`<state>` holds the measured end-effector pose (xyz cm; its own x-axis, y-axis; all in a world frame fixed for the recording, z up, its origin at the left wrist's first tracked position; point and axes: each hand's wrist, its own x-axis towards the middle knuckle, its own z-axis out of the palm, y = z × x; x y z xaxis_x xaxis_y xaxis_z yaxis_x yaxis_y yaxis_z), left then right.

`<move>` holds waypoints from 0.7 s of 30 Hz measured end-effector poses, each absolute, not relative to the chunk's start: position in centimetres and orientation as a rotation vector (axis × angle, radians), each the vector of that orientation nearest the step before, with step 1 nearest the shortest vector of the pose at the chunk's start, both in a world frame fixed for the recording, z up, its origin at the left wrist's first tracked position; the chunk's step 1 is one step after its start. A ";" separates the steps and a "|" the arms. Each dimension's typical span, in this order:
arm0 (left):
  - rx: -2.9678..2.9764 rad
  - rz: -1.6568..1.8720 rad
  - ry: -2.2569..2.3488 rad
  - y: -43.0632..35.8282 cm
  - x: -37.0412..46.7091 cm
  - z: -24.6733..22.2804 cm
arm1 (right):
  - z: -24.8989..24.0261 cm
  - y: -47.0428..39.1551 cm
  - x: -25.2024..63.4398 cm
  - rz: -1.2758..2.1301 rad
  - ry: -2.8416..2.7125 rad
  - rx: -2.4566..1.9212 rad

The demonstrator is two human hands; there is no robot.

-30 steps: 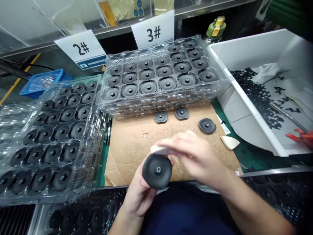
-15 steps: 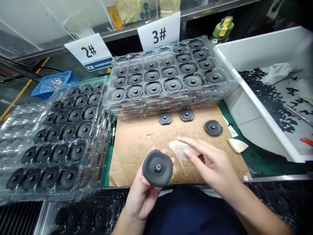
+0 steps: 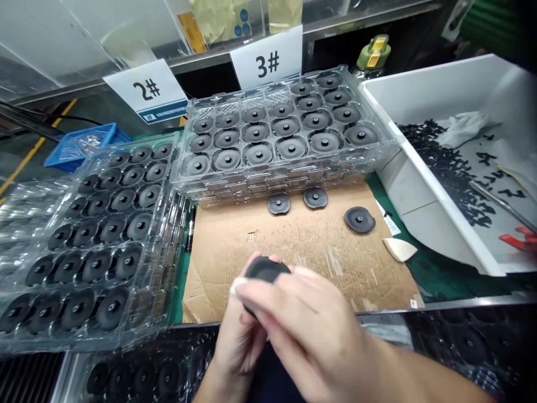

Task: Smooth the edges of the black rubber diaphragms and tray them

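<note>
On my feed, L hand (image 3: 237,341) gripped a blk disc (image 3: 268,267) near 6 o'clock; R hand (image 3: 321,330) bent over it, hold unclear. 3 loose discs (image 3: 359,220) lay untrayed, 12–2 o'clock; 12-o'clock tray (image 3: 251,174) approx. ¾ filled.

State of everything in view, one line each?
Left hand: holding a disc
Right hand: fingers curled over that disc, grip unclear
Cardboard: flat
Loose discs: three, lying on cardboard
3# tray: some back slots empty
Left tray: holds discs
Bin: open, black bits inside
Bottle: upright, lid on
</note>
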<state>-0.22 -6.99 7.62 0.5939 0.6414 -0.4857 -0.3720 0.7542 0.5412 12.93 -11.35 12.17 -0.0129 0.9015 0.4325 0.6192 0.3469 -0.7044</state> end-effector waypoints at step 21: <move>0.274 0.498 0.554 -6.6 -1.9 7.3 | 0.1 -14.9 16.2 0.798 -1.613 -1.787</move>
